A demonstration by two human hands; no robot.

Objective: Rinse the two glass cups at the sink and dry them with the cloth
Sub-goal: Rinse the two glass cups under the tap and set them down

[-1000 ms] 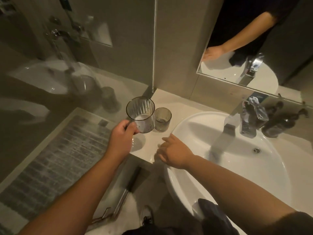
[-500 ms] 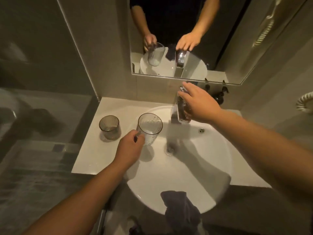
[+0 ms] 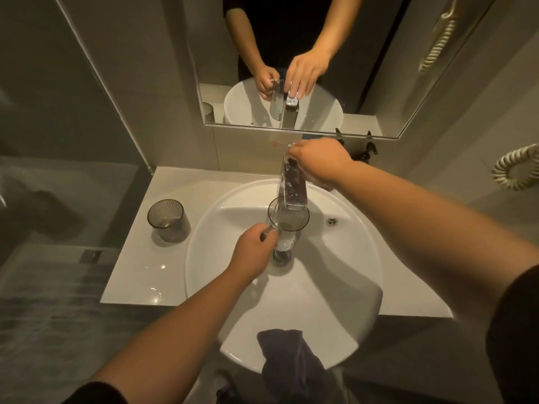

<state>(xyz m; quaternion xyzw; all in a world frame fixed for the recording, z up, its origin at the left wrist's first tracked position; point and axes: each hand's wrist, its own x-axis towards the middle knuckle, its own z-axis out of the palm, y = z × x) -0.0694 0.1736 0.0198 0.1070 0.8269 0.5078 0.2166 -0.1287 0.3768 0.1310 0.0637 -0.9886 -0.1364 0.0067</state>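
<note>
L fingers (image 3: 269, 235) grip cup (image 3: 287, 225), R hand (image 3: 318, 160) on tap (image 3: 293, 185)

— Can you see your right hand's (image 3: 318, 160) grip on the tap lever (image 3: 289, 147)?
— No; your knuckles cover it.
— The dark cloth (image 3: 291, 363) at six o'clock?
— Its lower end runs off-frame.

Head camera looks steeply down, close above the sink (image 3: 335, 330).

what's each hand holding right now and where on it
The left hand grips a glass cup by its side wall, under the faucet. The right hand rests on the faucet's top handle.
</note>
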